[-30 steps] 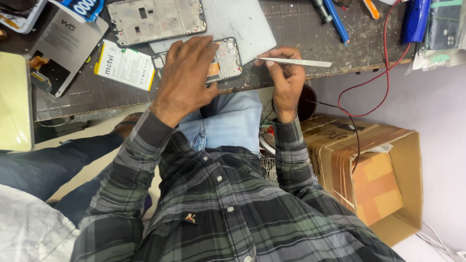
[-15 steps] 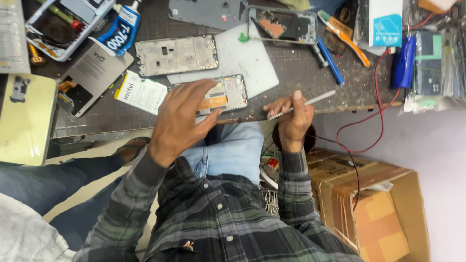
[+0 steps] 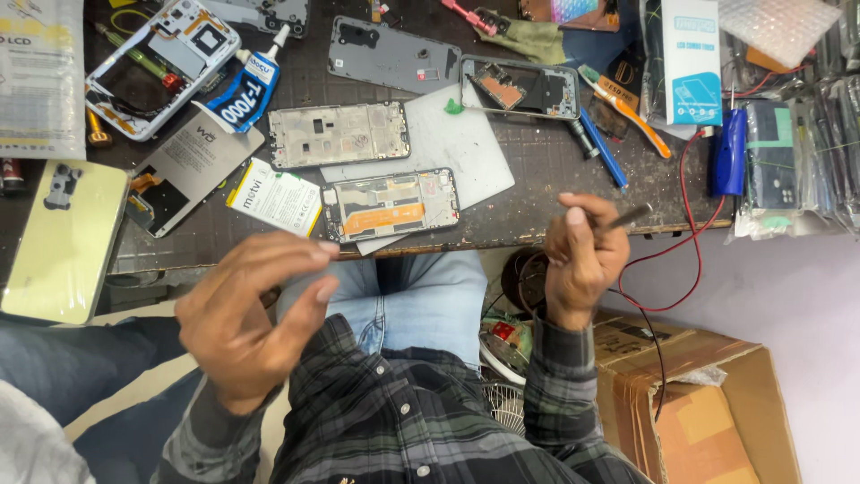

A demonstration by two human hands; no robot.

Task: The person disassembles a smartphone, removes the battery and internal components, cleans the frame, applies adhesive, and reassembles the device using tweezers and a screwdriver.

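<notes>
My left hand (image 3: 251, 314) hovers off the desk's front edge, fingers loosely curled and apart, holding nothing I can see. My right hand (image 3: 582, 255) is lifted at the desk edge and grips a thin metal tool (image 3: 627, 217) that points right. An opened phone (image 3: 390, 204) with an orange strip inside lies on a grey mat (image 3: 448, 143) just beyond both hands. A bare phone frame (image 3: 339, 134) lies behind it. A white battery (image 3: 276, 197) sits to its left.
The dark desk (image 3: 555, 179) holds a glue tube (image 3: 246, 85), another opened phone (image 3: 161, 63), a back cover (image 3: 394, 56), a yellow-green cover (image 3: 63, 237), a blue pen (image 3: 602, 148) and boxes at right. A red wire (image 3: 690, 260) hangs over the edge. A cardboard box (image 3: 699, 403) stands right.
My left hand has lifted off the opened phone and pulled back toward my lap. My right hand has risen from the desk edge with the tool. The camera view has tilted farther up the desk.
</notes>
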